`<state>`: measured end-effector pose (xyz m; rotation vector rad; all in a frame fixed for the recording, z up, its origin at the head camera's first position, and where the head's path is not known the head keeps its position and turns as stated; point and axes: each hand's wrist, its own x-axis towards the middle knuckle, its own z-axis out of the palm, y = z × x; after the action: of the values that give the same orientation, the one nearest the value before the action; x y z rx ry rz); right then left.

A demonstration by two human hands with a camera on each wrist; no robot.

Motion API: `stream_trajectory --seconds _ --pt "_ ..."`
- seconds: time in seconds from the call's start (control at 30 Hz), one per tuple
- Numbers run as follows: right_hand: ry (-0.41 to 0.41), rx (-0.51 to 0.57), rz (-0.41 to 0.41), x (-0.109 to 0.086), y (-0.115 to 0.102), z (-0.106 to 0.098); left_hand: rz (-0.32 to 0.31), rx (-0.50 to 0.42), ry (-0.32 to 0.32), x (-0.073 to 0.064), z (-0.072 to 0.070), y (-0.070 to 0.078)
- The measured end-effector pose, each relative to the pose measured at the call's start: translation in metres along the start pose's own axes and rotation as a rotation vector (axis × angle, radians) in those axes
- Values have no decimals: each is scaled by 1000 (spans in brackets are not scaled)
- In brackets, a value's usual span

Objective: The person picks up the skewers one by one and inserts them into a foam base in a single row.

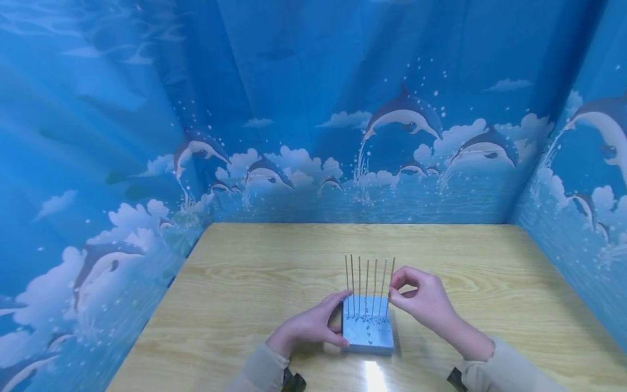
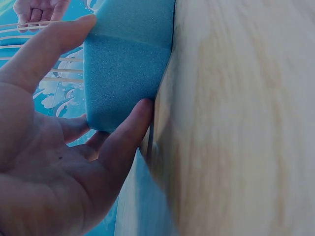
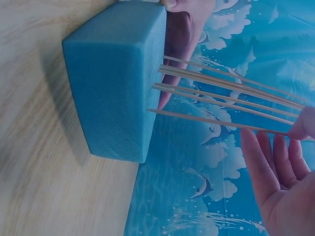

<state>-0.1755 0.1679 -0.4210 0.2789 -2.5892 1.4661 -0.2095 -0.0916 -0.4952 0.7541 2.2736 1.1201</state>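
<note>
A blue foam block (image 1: 368, 338) lies on the table, its top pitted with dark little holes. Several thin wooden sticks (image 1: 360, 283) stand upright in a row across it. My left hand (image 1: 315, 324) grips the block's left side, thumb at the near corner and fingers toward the back; the left wrist view shows fingertips on the foam (image 2: 125, 73). At the right end of the row, my right hand (image 1: 425, 299) pinches one stick (image 3: 206, 120) between thumb and fingers. That stick's pointed lower end meets the block's top near its edge; whether it has entered the foam, I cannot tell.
The wood-grain table (image 1: 245, 272) extends around the block on all sides. Blue curtains (image 1: 303, 109) printed with dolphins and clouds enclose its back, left and right. A dark wrist strap piece (image 1: 294, 380) shows by the left sleeve.
</note>
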Motion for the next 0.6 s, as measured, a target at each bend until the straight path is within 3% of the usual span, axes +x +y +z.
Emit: stream_trajectory --seconds 0.6 --pt "-7 -4 8 2 5 2 -17 0 9 0 0 2"
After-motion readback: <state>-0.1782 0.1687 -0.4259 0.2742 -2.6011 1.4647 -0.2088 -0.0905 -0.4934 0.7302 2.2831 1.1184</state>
